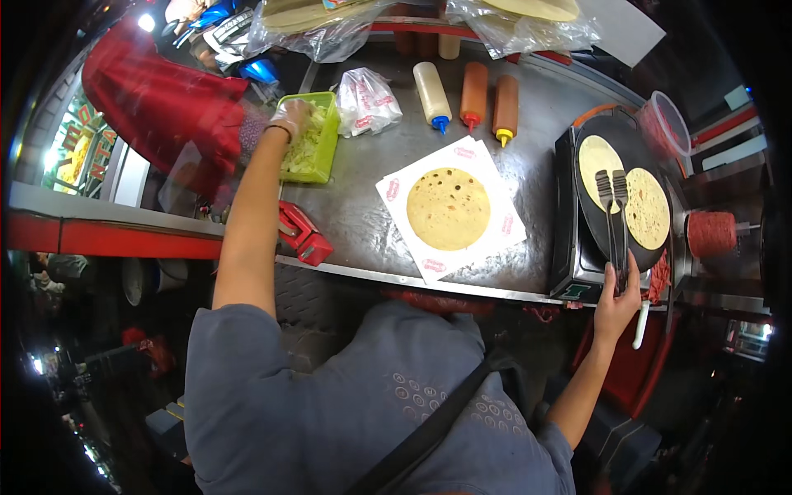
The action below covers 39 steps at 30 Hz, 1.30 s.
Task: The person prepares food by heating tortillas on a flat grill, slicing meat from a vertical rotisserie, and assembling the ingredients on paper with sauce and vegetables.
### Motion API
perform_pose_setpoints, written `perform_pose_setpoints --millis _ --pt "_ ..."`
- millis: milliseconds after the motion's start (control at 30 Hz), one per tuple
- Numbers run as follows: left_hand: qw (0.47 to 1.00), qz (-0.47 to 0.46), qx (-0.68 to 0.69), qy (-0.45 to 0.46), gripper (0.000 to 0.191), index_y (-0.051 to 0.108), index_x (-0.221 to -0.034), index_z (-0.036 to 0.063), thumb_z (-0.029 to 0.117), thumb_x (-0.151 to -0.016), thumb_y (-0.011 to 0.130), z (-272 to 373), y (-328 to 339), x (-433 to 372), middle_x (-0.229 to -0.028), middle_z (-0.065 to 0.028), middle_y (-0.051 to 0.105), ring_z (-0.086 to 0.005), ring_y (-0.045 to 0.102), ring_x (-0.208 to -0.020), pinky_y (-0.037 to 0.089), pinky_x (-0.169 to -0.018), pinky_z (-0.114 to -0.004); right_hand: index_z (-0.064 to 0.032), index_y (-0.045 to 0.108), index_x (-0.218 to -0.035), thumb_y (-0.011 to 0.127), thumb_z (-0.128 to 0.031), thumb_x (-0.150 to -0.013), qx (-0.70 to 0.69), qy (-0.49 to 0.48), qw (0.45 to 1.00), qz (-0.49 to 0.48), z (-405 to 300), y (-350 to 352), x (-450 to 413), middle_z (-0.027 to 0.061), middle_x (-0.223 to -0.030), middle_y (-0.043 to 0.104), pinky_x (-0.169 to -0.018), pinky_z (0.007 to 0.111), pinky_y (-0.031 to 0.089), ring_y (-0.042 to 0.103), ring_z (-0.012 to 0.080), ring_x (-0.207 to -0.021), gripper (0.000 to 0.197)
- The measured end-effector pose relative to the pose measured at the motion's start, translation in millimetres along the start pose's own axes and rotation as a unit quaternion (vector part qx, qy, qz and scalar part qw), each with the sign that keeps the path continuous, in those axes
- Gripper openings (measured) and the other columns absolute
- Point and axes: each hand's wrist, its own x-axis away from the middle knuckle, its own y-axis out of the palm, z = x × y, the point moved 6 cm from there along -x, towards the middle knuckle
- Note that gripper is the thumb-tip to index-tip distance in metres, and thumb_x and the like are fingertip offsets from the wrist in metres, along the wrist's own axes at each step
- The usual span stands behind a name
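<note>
At the far left my left hand [292, 116], in a clear plastic glove, reaches into a green plastic container [331, 148] of shredded lettuce [309, 145]. Its fingers are too blurred to show whether they grip any. My right hand [619, 296] grips the handles of metal tongs [611, 213]. The tongs' slotted heads lie over two flatbreads, a left one [595, 151] and a right one [648, 210], on a round black griddle [622, 139]. Between my hands, another browned flatbread [448, 210] lies flat on printed white paper [393, 201] on the metal counter [352, 226].
Three squeeze bottles, one cream [431, 90] and two orange-brown [473, 90] [506, 102], lie behind the paper. Beside the lettuce is a white plastic bag [366, 102]. A red stapler-like tool [304, 235] sits near the front edge. A white-handled knife [641, 325] and a meat spit [711, 234] are at right.
</note>
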Motion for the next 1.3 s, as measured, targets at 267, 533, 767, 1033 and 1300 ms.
perform_pose_setpoints --millis 267,533,767,1033,1300 --pt "0.997 -0.050 -0.044 -0.030 0.026 0.080 -0.105 0.0110 0.020 -0.084 0.067 -42.3 -20.8 21.4 -0.109 -0.0187 0.076 -0.0367 0.074 -0.104 0.059 -0.095 -0.043 0.0027 0.063 -0.136 0.071 -0.007 -0.096 -0.074 -0.018 0.997 -0.029 -5.2 25.0 11.9 0.0101 -0.104 0.068 -0.076 0.031 0.050 0.058 0.0163 -0.082 0.042" --pt "0.997 0.024 0.070 0.011 0.030 0.079 -0.102 0.0088 0.024 -0.076 0.084 59.3 -146.0 73.1 -0.104 -0.0183 0.077 -0.0344 0.074 -0.101 0.057 -0.092 -0.044 0.0018 0.064 -0.134 0.074 -0.011 -0.094 -0.070 -0.013 0.995 -0.073 -10.7 33.5 19.8 0.0104 -0.091 0.061 -0.066 0.032 0.048 0.054 0.0191 -0.074 0.043" --pt "0.953 -0.085 0.176 0.233 0.034 0.078 -0.101 0.0058 0.027 -0.076 0.085 295.4 -100.4 79.0 -0.097 -0.0186 0.076 -0.0338 0.073 -0.092 0.057 -0.086 -0.043 0.0006 0.065 -0.131 0.076 -0.014 -0.090 -0.094 -0.037 0.984 -0.146 -10.5 65.4 40.0 0.0122 -0.083 0.057 -0.065 0.038 0.047 0.056 0.0248 -0.069 0.044" --pt "0.872 -0.066 0.313 0.371 0.054 0.070 -0.136 0.0157 0.022 -0.084 0.083 324.3 -27.2 113.8 -0.129 -0.0184 0.071 -0.0365 0.066 -0.120 0.050 -0.108 -0.044 -0.0021 0.065 -0.134 0.075 -0.018 -0.091 -0.076 0.000 0.966 -0.245 -6.3 87.3 67.0 0.0168 -0.093 0.063 -0.072 0.042 0.053 0.067 0.0343 -0.080 0.046" --pt "0.891 -0.088 0.309 0.321 0.036 0.074 -0.127 0.0102 0.018 -0.092 0.073 286.7 -18.6 113.3 -0.129 -0.0151 0.072 -0.0344 0.072 -0.112 0.055 -0.101 -0.042 -0.0064 0.067 -0.131 0.071 -0.026 -0.093 0.048 -0.120 0.946 -0.296 -36.9 142.8 65.2 0.0154 -0.099 0.067 -0.075 0.047 0.056 0.069 0.0388 -0.085 0.043"
